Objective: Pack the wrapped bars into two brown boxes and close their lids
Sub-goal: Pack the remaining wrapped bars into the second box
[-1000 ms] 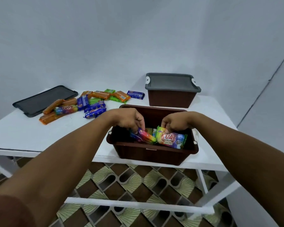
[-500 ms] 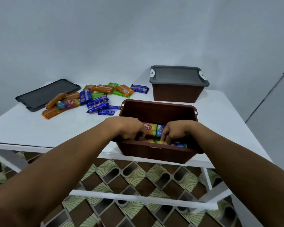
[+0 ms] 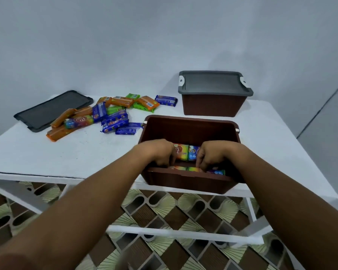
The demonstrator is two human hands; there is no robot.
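In the head view, both my hands are down inside the open box (image 3: 190,128). It sits at the front edge of the table (image 3: 82,152), in the middle of the frame. My left hand (image 3: 160,152) is near the box's left wall. My right hand (image 3: 213,154) is more to the right side. The fingers of both hands bend down onto the packed bars (image 3: 182,152). Most of my fingertips are hidden, so I cannot tell if they pinch a bar or just push it flat. The bars in there lie in rows, with the long way going left to right. I think I am tucking them in snug. The box looks like it has room left, so I think the job is only part done. More bars wait in a pile (image 3: 107,112) up and to the left of my hands. My left hand is the nearer one to it. The closest are the blue bars (image 3: 126,131) just beside the box's left wall, and they lie long way left to right too. So I think my left hand should come up and go left for those. A loose lid (image 3: 53,108) lies past the pile, at the far left. The far box (image 3: 211,106) sits behind, at the upper right, with its own lid on.
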